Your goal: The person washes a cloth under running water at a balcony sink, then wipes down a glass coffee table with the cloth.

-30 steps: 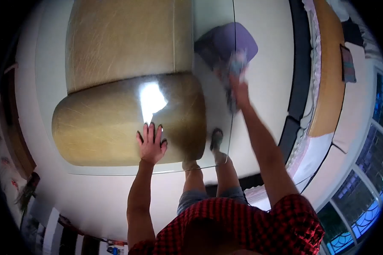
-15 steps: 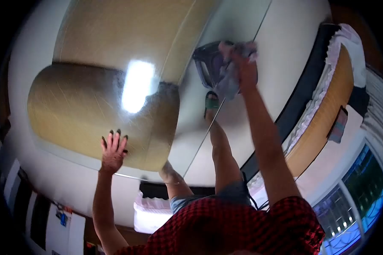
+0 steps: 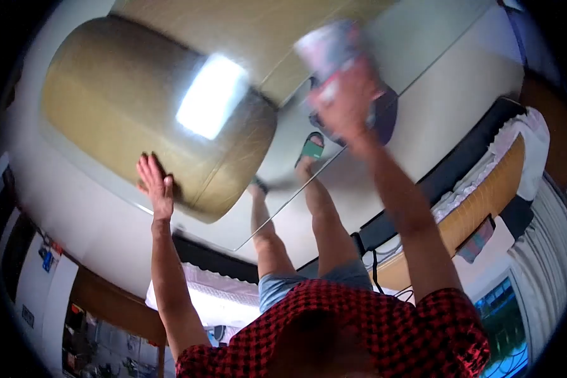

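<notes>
In the head view, my left hand (image 3: pixel 155 183) lies palm down, fingers stretched out, near the edge of a glossy glass-like top (image 3: pixel 198 234) over a brown panel (image 3: pixel 101 101). It holds nothing. Further out, my right hand (image 3: pixel 349 97) is closed on a pinkish-grey cloth (image 3: pixel 331 47), both smeared by motion. The cloth extends past my fingers over the top's far part; whether it touches the surface I cannot tell. A bright light reflection covers part of the brown panel.
Partly behind my right hand is a purple-grey plastic stool (image 3: pixel 386 116). My foot in a green slipper (image 3: pixel 312 148) is on the pale floor. A long seat with lace-trimmed cover (image 3: pixel 457 195) and dark edge runs along the right. A window (image 3: pixel 504 321) is at lower right.
My right hand has swung the cloth left and away from me, from over the stool toward the brown panel. My left hand has shifted slightly left and forward. The camera view has turned.
</notes>
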Motion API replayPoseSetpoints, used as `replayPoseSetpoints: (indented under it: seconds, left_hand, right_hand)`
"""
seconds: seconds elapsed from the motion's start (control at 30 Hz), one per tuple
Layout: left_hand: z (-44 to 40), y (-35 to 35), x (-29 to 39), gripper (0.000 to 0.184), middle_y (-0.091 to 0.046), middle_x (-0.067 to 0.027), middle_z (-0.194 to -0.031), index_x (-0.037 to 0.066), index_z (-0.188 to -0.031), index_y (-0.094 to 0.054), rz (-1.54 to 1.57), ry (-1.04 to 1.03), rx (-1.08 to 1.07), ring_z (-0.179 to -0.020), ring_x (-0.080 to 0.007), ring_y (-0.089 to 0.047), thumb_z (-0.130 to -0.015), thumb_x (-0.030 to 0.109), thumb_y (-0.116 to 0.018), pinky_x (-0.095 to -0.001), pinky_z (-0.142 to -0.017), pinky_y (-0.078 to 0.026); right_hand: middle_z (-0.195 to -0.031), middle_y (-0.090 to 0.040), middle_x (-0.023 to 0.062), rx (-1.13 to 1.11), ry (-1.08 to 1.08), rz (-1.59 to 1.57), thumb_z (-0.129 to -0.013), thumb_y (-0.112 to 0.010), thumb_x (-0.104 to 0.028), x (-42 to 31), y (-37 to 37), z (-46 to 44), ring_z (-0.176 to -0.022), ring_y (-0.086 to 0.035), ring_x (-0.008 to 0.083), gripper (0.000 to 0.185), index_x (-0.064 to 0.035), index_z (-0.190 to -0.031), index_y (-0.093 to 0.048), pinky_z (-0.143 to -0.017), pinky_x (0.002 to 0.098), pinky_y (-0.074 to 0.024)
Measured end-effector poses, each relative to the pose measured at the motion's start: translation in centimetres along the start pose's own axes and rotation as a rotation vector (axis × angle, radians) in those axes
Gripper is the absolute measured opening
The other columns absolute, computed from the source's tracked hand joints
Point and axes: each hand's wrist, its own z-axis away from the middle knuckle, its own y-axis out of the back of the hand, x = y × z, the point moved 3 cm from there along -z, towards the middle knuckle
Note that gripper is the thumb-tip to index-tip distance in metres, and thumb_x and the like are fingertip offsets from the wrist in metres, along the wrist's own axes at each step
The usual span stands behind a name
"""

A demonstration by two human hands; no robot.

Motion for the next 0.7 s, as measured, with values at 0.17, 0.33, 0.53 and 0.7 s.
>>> replayPoseSetpoints:
  seconds: [0.17, 0.33, 0.53, 0.7]
  left_hand:
    - [-0.2, -0.3, -0.6, 0.064, 0.001, -0.0032, -0.149, 0.024, -0.142, -0.010, -0.047, 0.058, -0.036, -0.137, -0.0273, 0.005, -0.087, 0.037, -0.041, -0.0616, -0.099, 0.006]
    - [-0.3, -0.1, -0.3, 0.063, -0.003, -0.0029, -0.149, 0.024, -0.142, -0.014, -0.074, 0.045, -0.018, -0.137, -0.0268, 0.002, -0.087, 0.032, -0.043, -0.0623, -0.100, 0.002]
    - [0.0, -0.6, 0.4, 0.058, -0.011, -0.0031, -0.148, 0.021, -0.141, -0.019, -0.175, -0.018, 0.204, -0.136, -0.0249, -0.008, -0.088, 0.045, -0.027, -0.0631, -0.100, -0.001]
    - [0.2, -0.7, 0.7, 0.057, -0.015, -0.0034, -0.147, 0.018, -0.139, -0.025, -0.220, -0.004, 0.227, -0.136, -0.0257, -0.011, -0.088, 0.043, -0.025, -0.0613, -0.101, -0.002]
  right_hand:
    - [-0.139, -0.025, 0.0215, -0.189, 0.405, -0.402, -0.075, -0.055, -0.042, -18.3, -3.7, 11.1, -0.129, -0.021, 0.0419, 0.044, -0.0106, -0.106, -0.058, -0.096, 0.0609, -0.0210]
    - [-0.138, -0.032, 0.0133, -0.414, 0.694, -0.591, -0.081, -0.051, -0.028, -23.3, -4.2, 15.7, -0.128, -0.029, 0.0317, 0.037, -0.0156, -0.115, -0.052, -0.097, 0.0546, -0.0276]
    - [-0.119, -0.049, 0.0083, -0.300, 0.354, -0.672, -0.062, -0.068, -0.024, -10.2, -1.8, 4.8, -0.111, -0.044, 0.0280, 0.034, -0.0161, -0.095, -0.063, -0.088, 0.0459, -0.0370]
    - [-0.133, -0.038, 0.0150, 0.216, 0.301, 0.072, -0.072, -0.063, -0.033, -5.5, -2.9, -8.2, -0.120, -0.036, 0.0358, 0.049, -0.0153, -0.117, -0.053, -0.093, 0.0515, -0.0309]
